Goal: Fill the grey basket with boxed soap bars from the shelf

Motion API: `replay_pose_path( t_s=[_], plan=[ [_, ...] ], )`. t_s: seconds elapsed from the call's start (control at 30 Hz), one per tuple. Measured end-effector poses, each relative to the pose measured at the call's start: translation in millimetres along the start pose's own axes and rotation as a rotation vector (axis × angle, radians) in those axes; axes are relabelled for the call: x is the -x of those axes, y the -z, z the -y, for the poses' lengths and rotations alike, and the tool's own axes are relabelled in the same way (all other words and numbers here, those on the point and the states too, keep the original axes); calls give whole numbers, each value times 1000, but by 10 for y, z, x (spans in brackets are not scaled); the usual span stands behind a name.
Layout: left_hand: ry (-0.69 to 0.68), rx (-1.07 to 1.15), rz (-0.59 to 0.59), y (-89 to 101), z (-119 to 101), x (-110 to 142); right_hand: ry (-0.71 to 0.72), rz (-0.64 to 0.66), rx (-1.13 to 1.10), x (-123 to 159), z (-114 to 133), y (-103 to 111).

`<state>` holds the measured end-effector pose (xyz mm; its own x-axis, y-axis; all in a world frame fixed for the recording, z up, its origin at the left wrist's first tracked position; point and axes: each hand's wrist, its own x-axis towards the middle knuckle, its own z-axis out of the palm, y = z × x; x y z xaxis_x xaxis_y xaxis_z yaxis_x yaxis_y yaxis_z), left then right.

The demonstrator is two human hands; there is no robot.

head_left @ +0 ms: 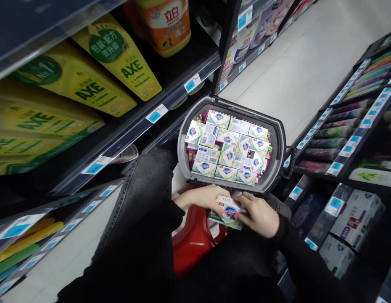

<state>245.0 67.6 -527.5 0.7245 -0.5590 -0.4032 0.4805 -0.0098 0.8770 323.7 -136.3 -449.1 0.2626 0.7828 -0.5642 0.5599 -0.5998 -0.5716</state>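
Note:
Between my legs, my left hand (205, 198) and my right hand (259, 213) grip small soap boxes (231, 208) from both sides. White and green, the boxes carry a blue shield-shaped logo; my fingers hide how many there are. Just beyond them stands a grey shopping basket (279, 145), its handle folded along the rim. Inside it, soap boxes (227, 136) of the same look lie side by side in rows, with a small dark gap on the right. Purple and colourful packs show at the edges beneath.
A red plastic stool (194, 240) is under me. Shelving on the left holds yellow dish-soap bottles (132, 63) and an orange-labelled jug (170, 25). Shelves on the right carry toothpaste-like boxes (328, 143) and white packs (356, 214). A pale tiled floor (277, 63) runs ahead between the shelves.

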Motion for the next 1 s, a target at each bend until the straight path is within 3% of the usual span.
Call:
replay_pose_path(
  t_s=[0.07,0.17,0.27,0.33,0.4,0.47,0.53,0.77,1.0],
  plan=[
    [11,11,-49,-79,25,-34,-50,-8,-89,54,-123,-146],
    [20,275,-183,-66,60,-63,-141,-118,-445,153,-596,-136],
    [107,403,-404,84,108,-73,-413,-487,-764,241,-1234,16],
    [212,239,-597,198,153,-75,-612,-758,-814,211,-1645,117],
    [288,29,-723,269,201,-81,-792,-865,-759,86,-1972,186],
    [291,-63,-738,284,240,-97,-912,-850,-660,-97,-2172,216],
    [265,-38,-680,259,263,-119,-950,-814,-547,-273,-2247,212],
    [274,-30,-646,203,250,-152,-966,-637,-65,-467,-2152,180],
    [311,-42,-600,188,209,-147,-981,-550,135,-542,-2063,188]
  ],
)
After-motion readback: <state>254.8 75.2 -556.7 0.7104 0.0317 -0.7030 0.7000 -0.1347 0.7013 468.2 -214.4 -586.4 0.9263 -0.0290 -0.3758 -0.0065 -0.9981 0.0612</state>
